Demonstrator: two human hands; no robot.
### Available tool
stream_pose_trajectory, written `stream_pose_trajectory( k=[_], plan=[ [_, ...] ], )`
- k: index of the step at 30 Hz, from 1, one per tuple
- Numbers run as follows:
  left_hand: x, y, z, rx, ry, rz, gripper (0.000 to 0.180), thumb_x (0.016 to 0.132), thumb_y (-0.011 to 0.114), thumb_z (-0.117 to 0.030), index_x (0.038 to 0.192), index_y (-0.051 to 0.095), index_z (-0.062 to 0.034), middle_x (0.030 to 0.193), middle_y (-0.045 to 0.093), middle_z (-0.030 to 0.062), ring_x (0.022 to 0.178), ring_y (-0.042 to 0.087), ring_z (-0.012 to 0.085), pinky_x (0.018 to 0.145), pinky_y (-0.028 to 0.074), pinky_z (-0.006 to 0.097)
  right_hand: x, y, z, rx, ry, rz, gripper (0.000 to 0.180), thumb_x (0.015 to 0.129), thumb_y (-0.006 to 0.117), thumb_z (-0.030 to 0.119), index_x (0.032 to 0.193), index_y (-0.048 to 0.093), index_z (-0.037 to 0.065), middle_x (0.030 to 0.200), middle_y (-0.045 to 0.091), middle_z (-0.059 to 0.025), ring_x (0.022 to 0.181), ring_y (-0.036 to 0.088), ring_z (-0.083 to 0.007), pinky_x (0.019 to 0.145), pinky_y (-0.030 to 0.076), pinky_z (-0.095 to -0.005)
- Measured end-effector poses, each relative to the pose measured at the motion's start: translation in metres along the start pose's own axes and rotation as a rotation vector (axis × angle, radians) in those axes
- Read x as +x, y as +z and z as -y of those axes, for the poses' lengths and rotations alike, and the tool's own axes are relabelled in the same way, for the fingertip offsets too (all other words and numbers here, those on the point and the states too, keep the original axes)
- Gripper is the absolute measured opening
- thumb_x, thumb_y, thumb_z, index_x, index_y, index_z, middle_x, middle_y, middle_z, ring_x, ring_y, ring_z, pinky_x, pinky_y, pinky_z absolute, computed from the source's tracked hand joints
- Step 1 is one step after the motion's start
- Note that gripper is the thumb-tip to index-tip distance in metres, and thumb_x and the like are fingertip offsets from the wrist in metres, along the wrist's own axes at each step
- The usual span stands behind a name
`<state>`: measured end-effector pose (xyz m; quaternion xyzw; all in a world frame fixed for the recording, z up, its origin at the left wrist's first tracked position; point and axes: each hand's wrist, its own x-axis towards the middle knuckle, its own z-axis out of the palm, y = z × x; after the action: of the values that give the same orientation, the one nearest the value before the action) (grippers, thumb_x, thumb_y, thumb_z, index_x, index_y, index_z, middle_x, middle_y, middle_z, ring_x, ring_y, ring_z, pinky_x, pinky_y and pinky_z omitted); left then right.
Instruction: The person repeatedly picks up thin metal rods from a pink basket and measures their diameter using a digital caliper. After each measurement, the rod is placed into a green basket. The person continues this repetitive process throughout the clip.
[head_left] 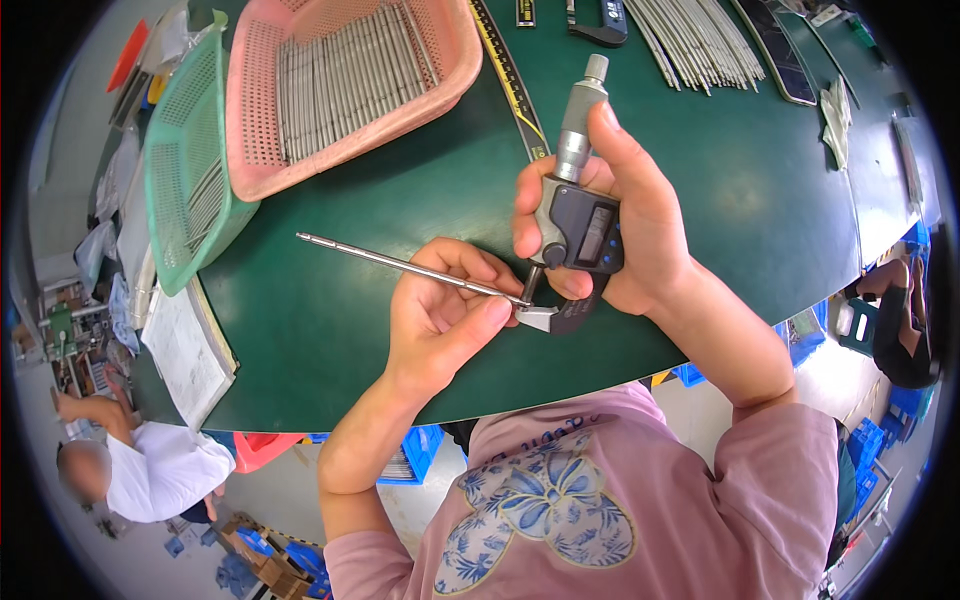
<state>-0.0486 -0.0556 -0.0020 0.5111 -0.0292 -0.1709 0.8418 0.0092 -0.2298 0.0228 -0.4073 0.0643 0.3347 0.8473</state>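
My left hand pinches a thin grooved metal rod near its right end, between thumb and fingers. The rod slants up to the left over the green table. Its right end sits at the jaws of a digital micrometer, between spindle and anvil; whether both faces touch it I cannot tell. My right hand wraps round the micrometer's frame, its thumb up along the grey thimble. The small display and its blue buttons face up.
Many similar rods lie in a pink basket, some in a green basket. Loose rods, a phone, a ruler and a second measuring tool lie at the back. Papers rest at the left edge. Other people sit at both sides.
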Motion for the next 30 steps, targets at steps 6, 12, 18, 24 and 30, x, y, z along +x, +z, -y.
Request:
stream_pose_trajectory(
  k=[6,12,18,24,30],
  plan=[
    [0.0002,0.0000,0.0001,0.003,-0.037,-0.040,0.022,0.078,0.058,0.000,0.094,0.043,-0.0012,0.085,0.055,0.0103,0.076,0.056,0.0136,0.068,0.048,0.026,0.0010,-0.0001,-0.0004,-0.005,-0.046,0.012,0.071,0.080,0.027,0.066,0.079,0.055,0.001,0.067,0.056,-0.0144,0.040,0.046,-0.0142,0.033,0.038,-0.0221],
    [-0.0001,-0.0046,0.0037,0.002,-0.003,-0.026,0.020,0.079,0.059,0.000,0.092,0.044,-0.0019,0.085,0.055,0.0093,0.077,0.056,0.0136,0.066,0.048,0.025,-0.0011,0.0019,0.0010,0.010,-0.017,0.002,0.067,0.085,0.021,0.057,0.084,0.055,-0.002,0.066,0.057,-0.0109,0.038,0.042,-0.0139,0.040,0.037,-0.0240],
    [0.0009,-0.0032,0.0017,-0.033,-0.004,0.015,0.020,0.078,0.059,0.001,0.090,0.044,-0.0028,0.087,0.055,0.0092,0.081,0.055,0.0140,0.070,0.045,0.026,0.0004,-0.0003,0.0014,0.050,0.030,0.018,0.068,0.086,0.017,0.054,0.085,0.054,-0.003,0.066,0.057,-0.0111,0.038,0.042,-0.0146,0.041,0.038,-0.0241],
    [0.0014,-0.0040,0.0031,-0.046,0.016,0.065,0.021,0.077,0.058,0.004,0.090,0.044,-0.0035,0.090,0.054,0.0091,0.084,0.054,0.0138,0.072,0.043,0.026,-0.0009,-0.0007,0.0003,0.090,0.018,0.044,0.069,0.081,0.026,0.060,0.083,0.054,-0.003,0.066,0.058,-0.0121,0.037,0.043,-0.0149,0.040,0.037,-0.0243],
    [-0.0001,-0.0031,0.0022,-0.039,-0.007,0.065,0.022,0.076,0.058,0.003,0.092,0.044,-0.0026,0.091,0.055,0.0098,0.083,0.054,0.0128,0.071,0.044,0.025,-0.0013,0.0002,0.0004,0.033,-0.004,0.029,0.071,0.082,0.024,0.064,0.081,0.054,0.000,0.066,0.056,-0.0172,0.040,0.047,-0.0163,0.032,0.037,-0.0224]
  ],
)
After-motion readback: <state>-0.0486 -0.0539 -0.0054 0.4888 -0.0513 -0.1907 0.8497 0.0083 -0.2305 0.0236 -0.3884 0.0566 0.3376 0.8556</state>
